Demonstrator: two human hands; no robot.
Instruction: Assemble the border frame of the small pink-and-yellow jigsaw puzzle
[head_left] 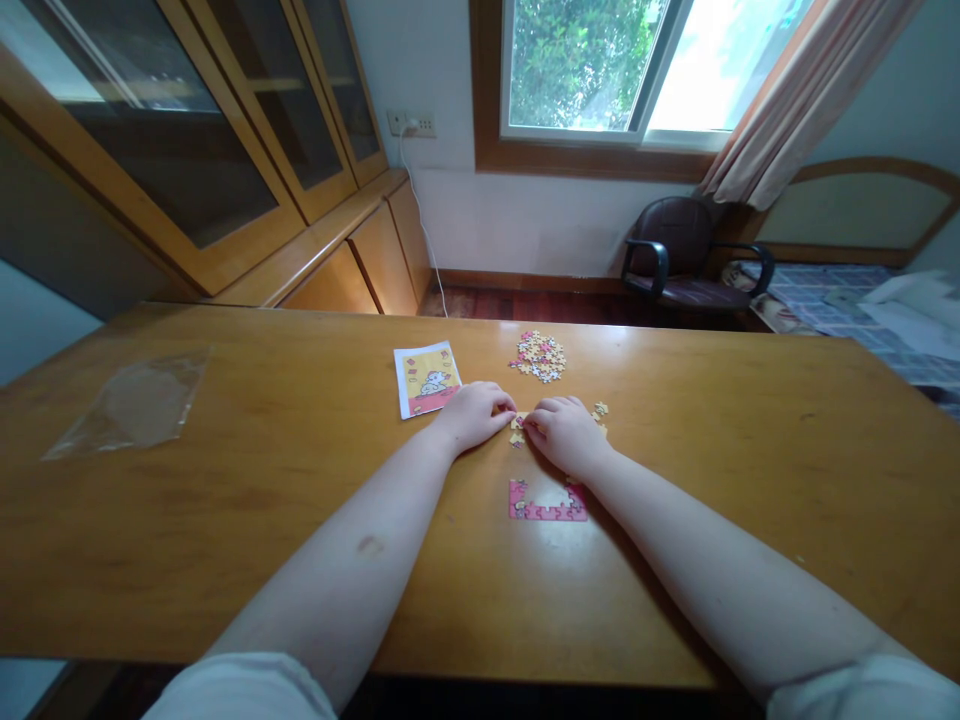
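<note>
My left hand point(480, 412) and my right hand point(568, 432) meet over the table, fingertips pinched at a small cluster of yellow jigsaw puzzle pieces point(517, 424). The fingers partly cover the pieces they grip. Closer to me lies a joined pink jigsaw section point(547, 513), a bottom edge with sides rising at both ends. Some loose yellow pieces point(601, 409) sit just beyond my right hand, which partly hides them. A reference picture sheet point(427, 378), yellow and pink with a white cartoon figure, lies beside my left hand.
A pile of mixed puzzle pieces point(540, 357) is near the far edge of the wooden table point(300, 520). On the left lies a clear plastic bag point(142, 402). Beyond the table stand a glass-door cabinet point(300, 200), a dark armchair point(679, 250) and a bed point(847, 300).
</note>
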